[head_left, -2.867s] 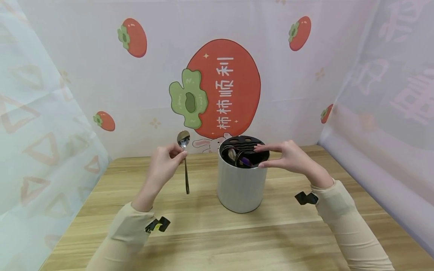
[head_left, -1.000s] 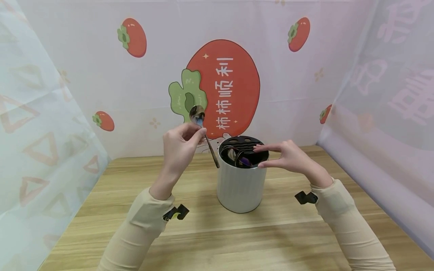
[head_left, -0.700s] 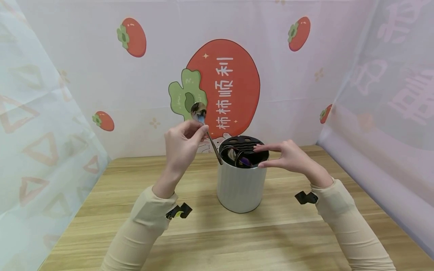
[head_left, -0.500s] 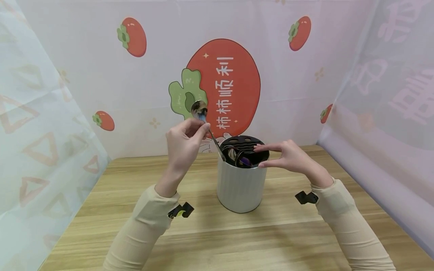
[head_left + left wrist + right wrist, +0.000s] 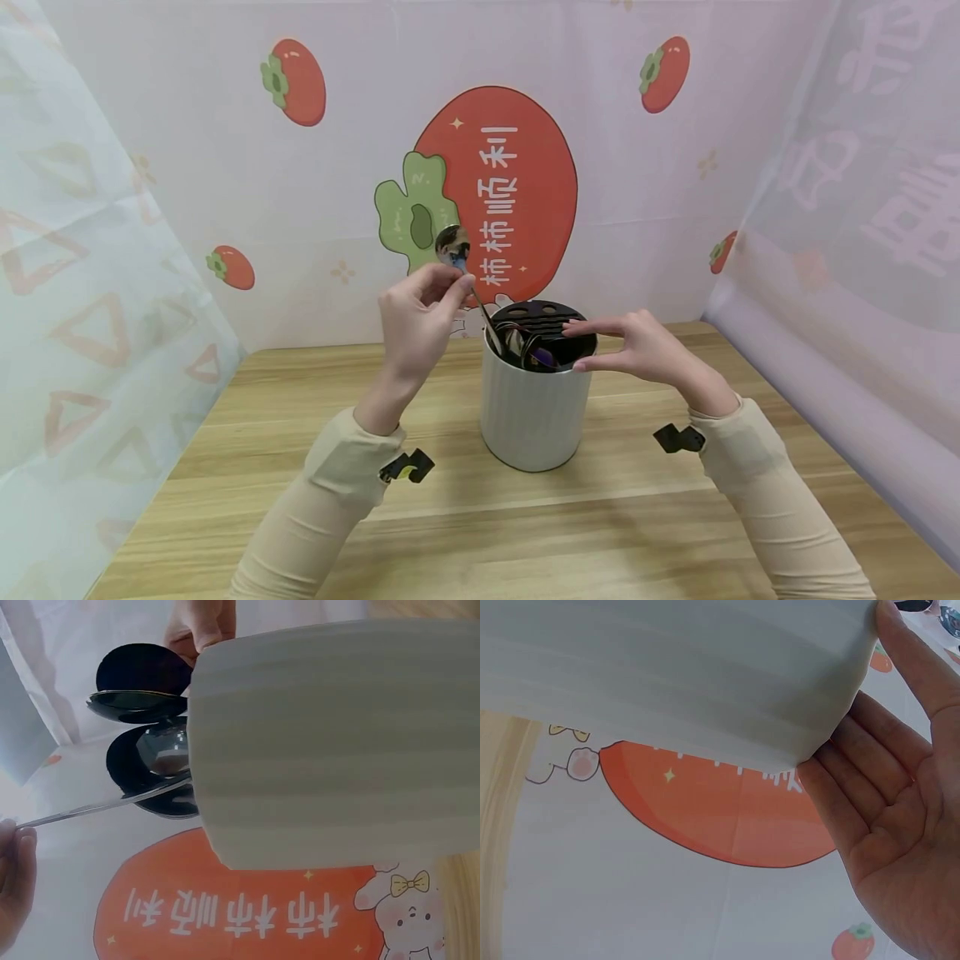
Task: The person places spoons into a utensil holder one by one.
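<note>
In the head view my left hand (image 5: 416,321) pinches a metal spoon (image 5: 453,244) near its bowl. The bowl points up, and the handle slants down to the right, its end at the left opening of a ribbed white utensil holder (image 5: 534,417). Several dark, shiny spoon bowls (image 5: 142,671) stick out of the holder in the left wrist view, where the held handle overlaps the lowest one. My right hand (image 5: 645,350) rests on the holder's right rim, fingers extended and thumb at the front edge. In the right wrist view those fingers pass partly behind the wall.
The holder's black slotted insert (image 5: 543,312) has round holes and narrow slits at the back. It stands on a wood-grain table (image 5: 450,542). A white cloth backdrop (image 5: 360,100) printed with persimmons rises behind, with cloth on both sides too.
My left hand has carried the spoon up and to the right, from left of the holder to its opening. The handle end now overlaps the left compartment. The right hand has stayed put.
</note>
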Action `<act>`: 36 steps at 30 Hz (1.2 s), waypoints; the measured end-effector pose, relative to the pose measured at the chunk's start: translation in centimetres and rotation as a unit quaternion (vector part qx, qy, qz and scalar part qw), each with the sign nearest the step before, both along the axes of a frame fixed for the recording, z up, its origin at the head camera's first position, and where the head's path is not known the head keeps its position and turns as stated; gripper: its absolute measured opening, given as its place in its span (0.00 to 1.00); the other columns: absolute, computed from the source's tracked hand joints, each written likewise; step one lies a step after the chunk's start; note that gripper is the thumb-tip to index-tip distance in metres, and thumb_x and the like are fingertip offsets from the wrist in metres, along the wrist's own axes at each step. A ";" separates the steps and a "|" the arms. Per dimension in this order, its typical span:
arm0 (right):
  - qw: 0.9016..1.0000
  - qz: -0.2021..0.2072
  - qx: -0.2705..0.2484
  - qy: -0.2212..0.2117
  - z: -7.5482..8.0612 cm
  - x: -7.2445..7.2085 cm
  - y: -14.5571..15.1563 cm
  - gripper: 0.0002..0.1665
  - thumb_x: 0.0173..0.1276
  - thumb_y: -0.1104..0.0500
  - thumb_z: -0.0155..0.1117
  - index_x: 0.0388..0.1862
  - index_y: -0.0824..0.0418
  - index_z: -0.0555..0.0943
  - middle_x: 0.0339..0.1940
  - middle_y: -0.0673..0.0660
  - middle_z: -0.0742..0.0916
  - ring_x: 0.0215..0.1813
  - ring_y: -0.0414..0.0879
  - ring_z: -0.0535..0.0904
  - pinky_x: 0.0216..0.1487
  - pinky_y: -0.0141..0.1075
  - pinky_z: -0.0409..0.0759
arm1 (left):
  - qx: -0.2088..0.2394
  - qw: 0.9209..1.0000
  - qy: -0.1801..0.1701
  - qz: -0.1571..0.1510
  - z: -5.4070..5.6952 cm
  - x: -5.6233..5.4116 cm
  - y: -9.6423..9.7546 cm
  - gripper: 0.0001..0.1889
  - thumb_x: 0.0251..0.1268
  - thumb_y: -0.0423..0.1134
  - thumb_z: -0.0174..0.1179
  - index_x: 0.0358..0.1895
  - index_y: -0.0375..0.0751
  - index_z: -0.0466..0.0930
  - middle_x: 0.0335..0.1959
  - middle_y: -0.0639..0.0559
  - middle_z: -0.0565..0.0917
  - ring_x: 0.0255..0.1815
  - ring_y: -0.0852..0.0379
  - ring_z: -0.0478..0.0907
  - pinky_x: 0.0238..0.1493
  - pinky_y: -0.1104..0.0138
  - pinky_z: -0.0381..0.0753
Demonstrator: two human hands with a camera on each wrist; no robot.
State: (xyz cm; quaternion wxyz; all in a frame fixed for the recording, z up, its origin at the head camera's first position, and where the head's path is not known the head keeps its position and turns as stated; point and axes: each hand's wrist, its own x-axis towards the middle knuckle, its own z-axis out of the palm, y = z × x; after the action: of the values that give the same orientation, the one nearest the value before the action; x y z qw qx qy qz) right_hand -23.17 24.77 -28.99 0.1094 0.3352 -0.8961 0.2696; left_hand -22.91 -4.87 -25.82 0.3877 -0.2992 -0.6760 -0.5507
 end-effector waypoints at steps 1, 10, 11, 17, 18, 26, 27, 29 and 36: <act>1.000 0.000 0.000 -0.001 0.0 0.0 0.0 0.28 0.53 0.43 0.72 0.55 0.45 0.81 0.55 0.48 0.84 0.58 0.44 0.80 0.55 0.47 0.77 | -0.004 1.000 0.014 0.005 -0.1 0.0 0.1 0.06 0.59 0.35 0.65 0.31 0.34 0.84 0.25 0.46 0.85 0.23 0.58 0.81 0.27 0.71 0.80; 1.000 -0.006 0.004 0.007 0.0 -0.1 0.1 0.28 0.53 0.43 0.72 0.55 0.43 0.81 0.55 0.46 0.84 0.55 0.40 0.81 0.46 0.38 0.76 | -0.014 0.996 0.085 0.027 -0.4 -0.3 0.9 0.06 0.59 0.34 0.64 0.29 0.34 0.84 0.25 0.47 0.85 0.24 0.60 0.81 0.29 0.74 0.79; 1.000 -0.005 0.002 0.007 -0.1 -0.1 0.1 0.28 0.53 0.43 0.72 0.55 0.43 0.81 0.55 0.46 0.84 0.55 0.40 0.81 0.47 0.38 0.76 | -0.015 0.995 0.092 0.029 -0.4 -0.4 0.9 0.06 0.59 0.34 0.65 0.29 0.34 0.84 0.25 0.47 0.85 0.24 0.60 0.81 0.29 0.74 0.78; 1.000 -0.001 0.000 0.000 -0.2 -0.1 0.0 0.28 0.53 0.43 0.72 0.55 0.45 0.81 0.55 0.48 0.84 0.59 0.44 0.79 0.57 0.46 0.77 | -0.033 0.988 0.144 0.045 -1.0 -0.8 1.2 0.06 0.57 0.33 0.66 0.27 0.33 0.83 0.24 0.47 0.85 0.23 0.59 0.81 0.29 0.71 0.79; 1.000 -0.001 -0.001 -0.002 -0.2 -0.1 0.0 0.28 0.53 0.43 0.72 0.55 0.45 0.81 0.55 0.48 0.84 0.59 0.44 0.79 0.57 0.47 0.77 | -0.034 0.988 0.144 0.044 -1.1 -0.9 1.3 0.06 0.57 0.33 0.66 0.27 0.33 0.83 0.24 0.47 0.85 0.24 0.59 0.81 0.29 0.71 0.79; 1.000 0.002 -0.001 -0.003 -0.1 -0.1 0.0 0.29 0.53 0.43 0.72 0.55 0.45 0.81 0.56 0.48 0.84 0.59 0.44 0.79 0.56 0.46 0.77 | -0.049 0.991 0.122 0.039 -1.4 -0.8 1.3 0.05 0.57 0.32 0.65 0.28 0.33 0.84 0.25 0.46 0.85 0.24 0.58 0.82 0.29 0.72 0.80; 1.000 0.004 0.000 -0.002 -0.1 -0.1 0.0 0.29 0.53 0.43 0.72 0.55 0.45 0.81 0.56 0.48 0.84 0.59 0.44 0.79 0.56 0.47 0.77 | -0.053 0.991 0.115 0.041 -1.5 -0.8 1.3 0.05 0.58 0.32 0.65 0.28 0.33 0.84 0.25 0.46 0.85 0.24 0.59 0.82 0.29 0.72 0.80; 1.000 0.003 0.001 -0.001 -0.1 -0.1 0.1 0.29 0.53 0.43 0.72 0.55 0.45 0.81 0.56 0.48 0.84 0.59 0.44 0.79 0.56 0.47 0.77 | -0.059 0.993 0.097 0.041 -1.4 -0.7 1.3 0.06 0.58 0.33 0.65 0.28 0.33 0.84 0.24 0.47 0.85 0.24 0.59 0.82 0.29 0.73 0.80; 1.000 0.003 0.003 0.003 0.0 -0.2 0.1 0.28 0.54 0.43 0.72 0.55 0.45 0.81 0.55 0.48 0.84 0.59 0.45 0.79 0.57 0.48 0.76 | -0.078 0.996 0.011 0.032 -1.4 -0.7 1.3 0.05 0.57 0.32 0.65 0.27 0.34 0.83 0.22 0.48 0.85 0.22 0.60 0.82 0.26 0.73 0.80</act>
State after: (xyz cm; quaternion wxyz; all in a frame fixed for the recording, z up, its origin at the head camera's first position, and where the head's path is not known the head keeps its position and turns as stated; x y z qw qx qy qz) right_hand -23.32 24.84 -29.01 0.1102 0.3389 -0.8958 0.2658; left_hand -23.60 -3.56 -27.17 0.3882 -0.3127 -0.7220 -0.4797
